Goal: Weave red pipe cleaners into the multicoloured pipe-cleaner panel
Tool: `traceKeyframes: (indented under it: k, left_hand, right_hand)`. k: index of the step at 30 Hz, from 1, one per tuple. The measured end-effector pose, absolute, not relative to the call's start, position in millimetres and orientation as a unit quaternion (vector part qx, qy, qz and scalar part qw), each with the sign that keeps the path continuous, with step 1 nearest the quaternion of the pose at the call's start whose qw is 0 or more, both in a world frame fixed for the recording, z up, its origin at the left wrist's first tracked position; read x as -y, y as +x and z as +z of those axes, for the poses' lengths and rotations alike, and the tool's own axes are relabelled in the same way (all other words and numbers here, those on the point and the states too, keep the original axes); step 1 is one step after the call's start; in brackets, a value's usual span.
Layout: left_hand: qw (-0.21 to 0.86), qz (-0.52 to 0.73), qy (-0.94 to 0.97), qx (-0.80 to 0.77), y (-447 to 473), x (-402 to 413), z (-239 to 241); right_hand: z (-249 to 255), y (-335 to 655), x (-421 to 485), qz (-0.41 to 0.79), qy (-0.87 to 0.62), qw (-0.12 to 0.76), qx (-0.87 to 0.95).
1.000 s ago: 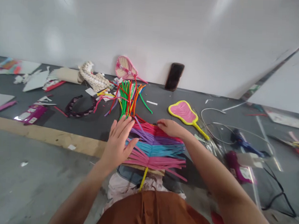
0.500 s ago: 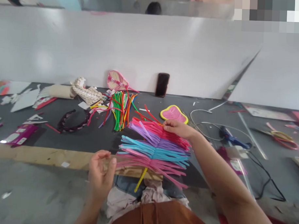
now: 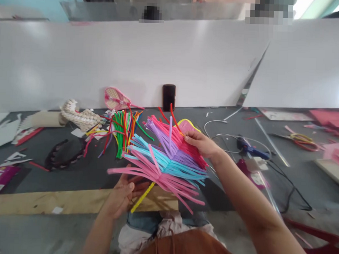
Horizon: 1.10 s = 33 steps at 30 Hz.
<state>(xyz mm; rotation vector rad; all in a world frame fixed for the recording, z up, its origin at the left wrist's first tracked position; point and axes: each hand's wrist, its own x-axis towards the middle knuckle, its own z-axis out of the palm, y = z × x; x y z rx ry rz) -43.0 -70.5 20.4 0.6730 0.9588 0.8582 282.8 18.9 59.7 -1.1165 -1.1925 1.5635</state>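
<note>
Left hand under bundle, right atop

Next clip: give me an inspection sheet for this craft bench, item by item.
Surface: dark mat with a wooden board along its near edge.
Job's things: striped pipe-cleaner panel with a yellow stem, held tilted above the mat.
Clutter: loose pipe cleaners, dark headband, pink fan, phone propped upright at the back, paper scraps.
Grippers: right hand pinches the panel's far edge; left hand under its near edge, grip hidden.
Cables: black cable, white wire by the glue gun.
Surroundings: white panels behind.
</note>
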Motion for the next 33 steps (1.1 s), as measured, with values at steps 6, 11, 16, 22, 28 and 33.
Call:
traceKeyframes:
  k: [6,11,16,22,28,33]
  left_hand:
    - [0.789,0.247,0.383,-0.413,-38.6,66.7,19.6]
    - [0.754,0.169,0.43,-0.467,-32.5,66.2,14.9]
    - [0.735,0.144,0.433,-0.501,-32.4,65.3,14.0]
    - [0.729,0.169,0.43,-0.506,-32.8,66.1,11.4]
    - [0.74,0.155,0.422,-0.5,-36.9,68.2,2.1]
    - [0.747,0.146,0.426,-0.49,-33.1,66.6,6.7]
  right_hand:
    - [49.1,278.0,-23.4,0.656,-0.438,0.431,0.438]
    - [51.6,279.0,-23.4,0.698,-0.412,0.396,0.432]
    - [51.8,279.1,-22.4,0.717,-0.39,0.348,0.461]
    - [42.1,278.7,-21.6,0.694,-0.425,0.361,0.456]
    - [40.6,278.8,-22.3,0.665,-0.439,0.347,0.494]
    - [41.1,274.1,-22.4,0.552,-0.49,0.326,0.591]
